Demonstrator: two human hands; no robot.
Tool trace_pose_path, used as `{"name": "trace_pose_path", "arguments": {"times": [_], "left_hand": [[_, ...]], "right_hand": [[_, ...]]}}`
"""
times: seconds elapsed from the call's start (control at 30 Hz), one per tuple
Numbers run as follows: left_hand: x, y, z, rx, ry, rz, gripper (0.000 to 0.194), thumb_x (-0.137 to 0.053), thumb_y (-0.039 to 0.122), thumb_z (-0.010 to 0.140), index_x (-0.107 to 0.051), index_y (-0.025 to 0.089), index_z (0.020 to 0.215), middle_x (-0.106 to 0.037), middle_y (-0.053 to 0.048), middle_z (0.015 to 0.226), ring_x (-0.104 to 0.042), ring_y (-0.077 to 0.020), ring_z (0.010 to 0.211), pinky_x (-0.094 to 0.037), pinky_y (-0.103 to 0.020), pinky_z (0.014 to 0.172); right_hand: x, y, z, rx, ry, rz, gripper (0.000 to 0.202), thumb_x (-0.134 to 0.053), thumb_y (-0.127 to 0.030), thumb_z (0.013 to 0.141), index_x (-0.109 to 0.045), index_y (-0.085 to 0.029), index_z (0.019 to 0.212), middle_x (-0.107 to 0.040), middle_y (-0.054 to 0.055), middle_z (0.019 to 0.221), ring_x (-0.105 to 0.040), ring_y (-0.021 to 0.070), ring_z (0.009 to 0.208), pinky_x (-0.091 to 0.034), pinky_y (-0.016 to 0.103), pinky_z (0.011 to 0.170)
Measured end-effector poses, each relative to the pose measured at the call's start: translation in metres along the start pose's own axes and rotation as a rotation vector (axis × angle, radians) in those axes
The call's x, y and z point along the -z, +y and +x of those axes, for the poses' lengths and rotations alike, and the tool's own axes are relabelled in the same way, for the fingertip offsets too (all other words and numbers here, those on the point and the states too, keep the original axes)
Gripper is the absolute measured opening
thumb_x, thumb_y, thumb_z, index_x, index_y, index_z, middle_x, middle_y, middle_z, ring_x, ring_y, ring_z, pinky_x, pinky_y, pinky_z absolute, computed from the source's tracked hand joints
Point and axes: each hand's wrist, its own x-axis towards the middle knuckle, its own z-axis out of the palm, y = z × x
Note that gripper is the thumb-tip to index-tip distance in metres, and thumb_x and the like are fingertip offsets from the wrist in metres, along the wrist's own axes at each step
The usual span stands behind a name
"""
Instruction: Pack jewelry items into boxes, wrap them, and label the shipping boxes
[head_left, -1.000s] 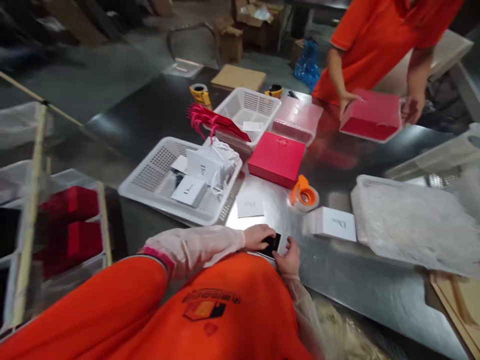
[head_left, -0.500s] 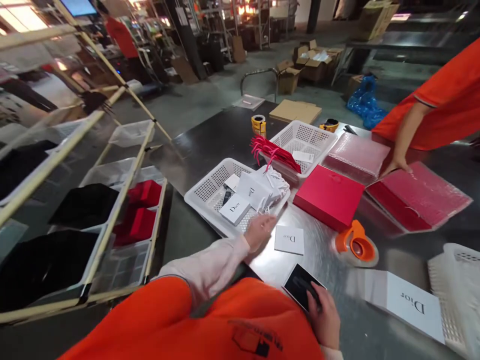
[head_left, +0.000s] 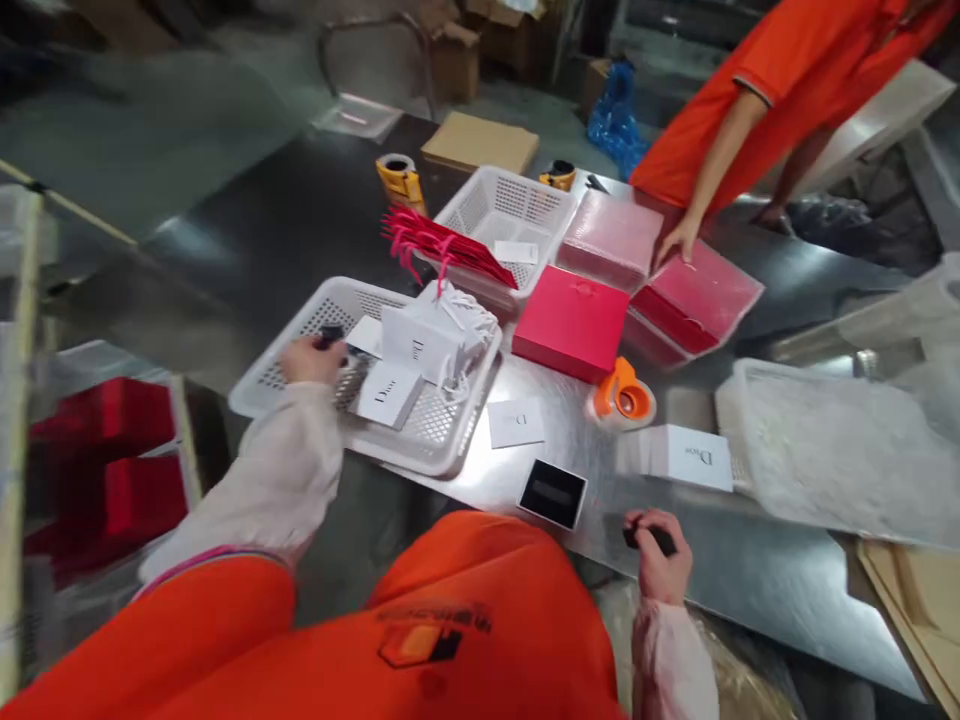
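My left hand (head_left: 309, 360) is over the left end of a white perforated basket (head_left: 259, 392), closed around a small black item (head_left: 330, 336) whose kind I cannot make out. Beside it in the basket lie a white Dior box (head_left: 388, 394), a white card and white Dior paper bags (head_left: 424, 345) with rope handles. My right hand (head_left: 664, 560) is closed on a small black piece (head_left: 649, 540) above the table's front edge. To its left an open shallow white box (head_left: 553, 494) shows a black inside with a slot. A white Dior lid (head_left: 516, 423) lies flat behind that box.
Behind stand a second white basket (head_left: 544, 205) with red bags (head_left: 457, 250), a red box (head_left: 571, 322) and an orange tape dispenser (head_left: 624, 395). A co-worker's hand (head_left: 679, 240) touches a wrapped red box (head_left: 701, 290). A white Dior box (head_left: 690, 457) and a film-filled bin (head_left: 840, 440) stand right.
The view has swung right. My right hand has left the open box and now has a black piece in it. My left hand has moved to the basket's left end and grips a black item.
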Motion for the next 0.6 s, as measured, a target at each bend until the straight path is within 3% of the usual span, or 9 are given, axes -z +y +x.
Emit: {"name": "trace_pose_path", "arguments": {"times": [0.07,0.1,0.17,0.23,0.33,0.43,0.6], "left_hand": [[0.001,0.027,-0.013,0.078,0.016,-0.13,0.035,-0.062,0.049,0.082,-0.065,0.015,0.077,-0.057,0.007,0.054,-0.057,-0.0118,0.055,-0.053,-0.029,0.061],[0.0,0.049,-0.027,0.053,-0.041,-0.231,0.031,-0.067,0.048,0.078,-0.069,0.018,0.085,-0.066,0.006,0.065,-0.062,-0.0139,0.062,-0.055,-0.03,0.064],[-0.003,0.104,-0.069,-0.1,-0.292,-0.463,0.032,-0.072,0.047,0.076,-0.072,0.024,0.098,-0.074,0.002,0.086,-0.067,-0.0165,0.073,-0.057,-0.032,0.071],[-0.012,0.159,-0.121,-0.342,-0.612,-0.557,0.028,-0.072,0.041,0.079,-0.074,0.023,0.1,-0.076,-0.003,0.091,-0.068,-0.0176,0.08,-0.055,-0.03,0.074],[-0.037,0.213,-0.183,-0.638,-0.966,-0.518,0.022,-0.067,0.033,0.086,-0.074,0.02,0.103,-0.076,-0.005,0.093,-0.068,-0.0176,0.088,-0.051,-0.028,0.083],[-0.064,0.228,-0.207,-0.79,-1.127,-0.399,0.023,-0.06,0.031,0.092,-0.07,0.021,0.11,-0.075,-0.005,0.106,-0.067,-0.018,0.098,-0.048,-0.028,0.091],[-0.085,0.226,-0.204,-0.897,-1.167,-0.249,0.031,-0.053,0.031,0.096,-0.064,0.019,0.122,-0.073,-0.006,0.113,-0.066,-0.0196,0.102,-0.047,-0.028,0.092]], "right_hand": [[0.002,0.004,-0.006,0.1,-0.108,-0.258,0.013,-0.063,-0.033,0.067,-0.069,-0.022,0.07,-0.061,0.005,0.078,-0.061,0.0215,0.076,-0.052,0.039,0.077],[-0.001,0.008,-0.009,0.126,-0.173,-0.351,0.017,-0.063,-0.034,0.069,-0.073,-0.022,0.077,-0.062,0.006,0.082,-0.06,0.0218,0.079,-0.052,0.039,0.078],[-0.013,0.018,-0.014,0.139,-0.27,-0.465,0.025,-0.066,-0.035,0.07,-0.076,-0.021,0.089,-0.061,0.008,0.088,-0.059,0.0231,0.084,-0.051,0.04,0.082],[-0.029,0.029,-0.018,0.129,-0.32,-0.546,0.032,-0.072,-0.035,0.068,-0.076,-0.019,0.095,-0.059,0.008,0.089,-0.058,0.0241,0.087,-0.05,0.041,0.086],[-0.049,0.04,-0.02,0.074,-0.362,-0.632,0.044,-0.077,-0.029,0.065,-0.074,-0.019,0.107,-0.058,0.008,0.094,-0.057,0.0242,0.091,-0.049,0.041,0.09],[-0.056,0.046,-0.021,0.007,-0.384,-0.652,0.053,-0.078,-0.024,0.065,-0.07,-0.02,0.117,-0.057,0.007,0.1,-0.057,0.0241,0.095,-0.048,0.039,0.093],[-0.053,0.056,-0.02,-0.04,-0.404,-0.581,0.058,-0.081,-0.025,0.065,-0.068,-0.022,0.121,-0.055,0.007,0.105,-0.057,0.0238,0.098,-0.048,0.037,0.095]]}}
